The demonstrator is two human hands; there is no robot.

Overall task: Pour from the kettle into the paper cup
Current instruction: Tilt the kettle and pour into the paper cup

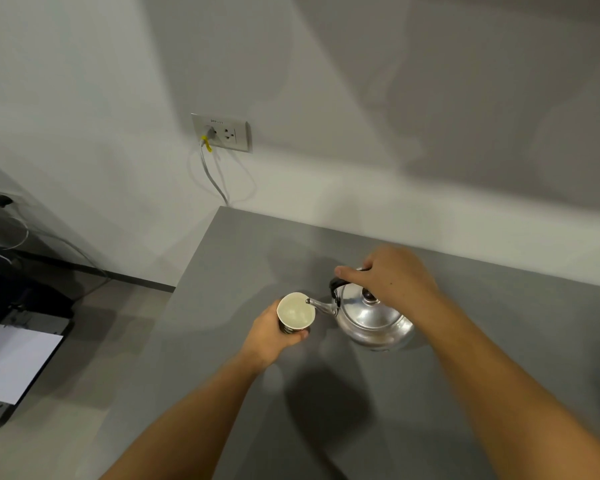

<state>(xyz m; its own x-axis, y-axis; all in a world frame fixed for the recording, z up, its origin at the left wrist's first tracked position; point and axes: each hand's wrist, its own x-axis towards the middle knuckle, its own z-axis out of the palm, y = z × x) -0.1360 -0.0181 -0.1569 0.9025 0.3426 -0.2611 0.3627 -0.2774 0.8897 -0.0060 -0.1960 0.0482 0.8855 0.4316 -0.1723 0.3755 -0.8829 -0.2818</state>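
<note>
1. While the right hand grips the handle of the kettle, its spout tip sits over the rim of the paper cup.
2. The left hand is wrapped around the cup, above the grey table.
3. Pouring looks underway; no stream is discernible, and the fill level is unclear.

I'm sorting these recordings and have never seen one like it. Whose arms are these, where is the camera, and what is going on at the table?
There is no machine: a person wears a wide-angle camera on the head, looking down at their own arms. The left hand grips a paper cup. The right hand holds the black handle of a shiny metal kettle, whose spout tip sits over the cup's rim. Both are over a grey table. A wall socket with a plugged cable is behind it.
</note>
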